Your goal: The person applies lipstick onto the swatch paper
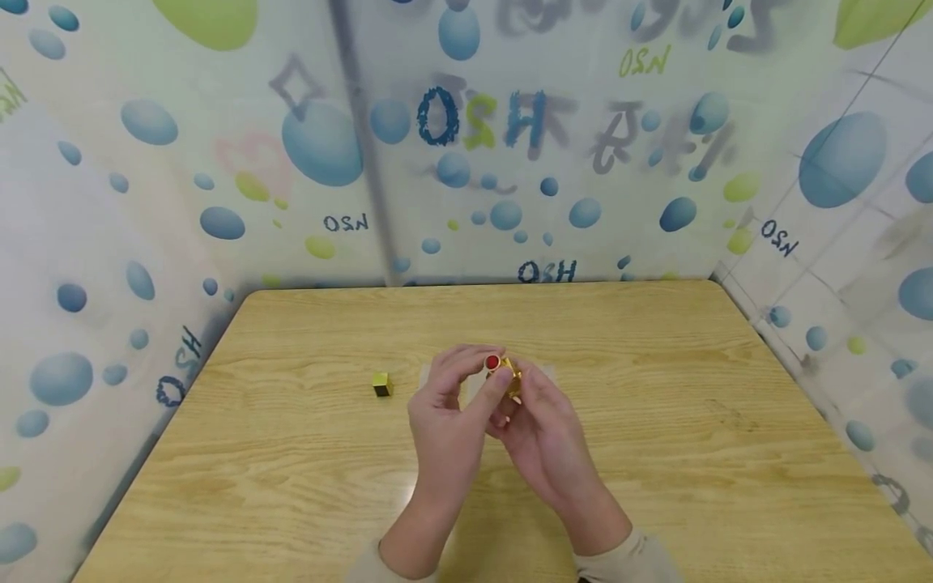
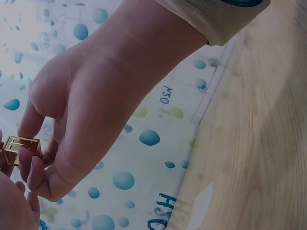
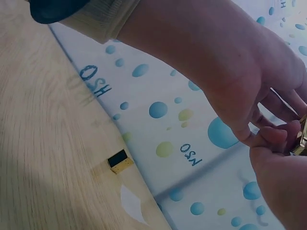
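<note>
Both hands meet above the middle of the table, around a small gold metal piece [image 1: 515, 382] with a round red face [image 1: 492, 363] in a gold rim. The thumb of my left hand [image 1: 446, 425] presses against it, the fingers curled behind. From the right side my right hand [image 1: 550, 437] pinches the same piece. In the left wrist view the piece [image 2: 21, 147] looks like a squarish gold frame; fingers hide much of it. Only its edge [image 3: 302, 140] shows in the right wrist view. Left of the hands, a small gold box [image 1: 382, 384] with a black face stands apart on the table.
A white sheet of paper [image 3: 131, 203] lies on the wooden table [image 1: 291, 453], partly hidden by the hands in the head view. Walls of printed fabric [image 1: 466, 210] with blue and green drops border the table at the back and both sides.
</note>
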The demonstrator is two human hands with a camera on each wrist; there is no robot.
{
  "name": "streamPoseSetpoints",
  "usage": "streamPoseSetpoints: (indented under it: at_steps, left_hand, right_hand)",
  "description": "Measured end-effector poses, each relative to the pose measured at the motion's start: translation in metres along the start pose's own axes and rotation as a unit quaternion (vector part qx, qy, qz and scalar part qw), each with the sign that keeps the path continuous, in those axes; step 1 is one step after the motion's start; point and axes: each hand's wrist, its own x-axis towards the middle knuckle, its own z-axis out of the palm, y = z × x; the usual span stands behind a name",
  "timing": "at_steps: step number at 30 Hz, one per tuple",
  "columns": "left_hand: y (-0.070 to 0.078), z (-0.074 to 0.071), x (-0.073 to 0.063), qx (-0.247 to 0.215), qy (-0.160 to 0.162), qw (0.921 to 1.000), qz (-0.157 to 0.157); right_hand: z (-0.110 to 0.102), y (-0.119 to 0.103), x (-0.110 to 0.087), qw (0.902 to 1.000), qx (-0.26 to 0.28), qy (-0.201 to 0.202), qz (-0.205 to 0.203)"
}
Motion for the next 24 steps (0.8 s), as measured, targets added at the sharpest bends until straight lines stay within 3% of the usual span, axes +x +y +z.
streamPoseSetpoints:
  at_steps: [11, 17, 24]
  left_hand:
    - [-0.005, 0.000, -0.001, 0.019, 0.003, 0.9994, 0.030]
    - [-0.009, 0.001, -0.005, 0.016, -0.004, 0.9992, 0.037]
    - [-0.014, -0.001, -0.010, 0.002, -0.016, 0.9992, 0.036]
  right_hand:
    - [0.001, 0.011, 0.000, 0.9987, -0.018, 0.046, -0.008]
    - [-0.004, 0.014, -0.004, 0.9989, -0.029, 0.031, -0.020]
    - [-0.004, 0.016, -0.007, 0.9981, -0.023, 0.056, 0.005]
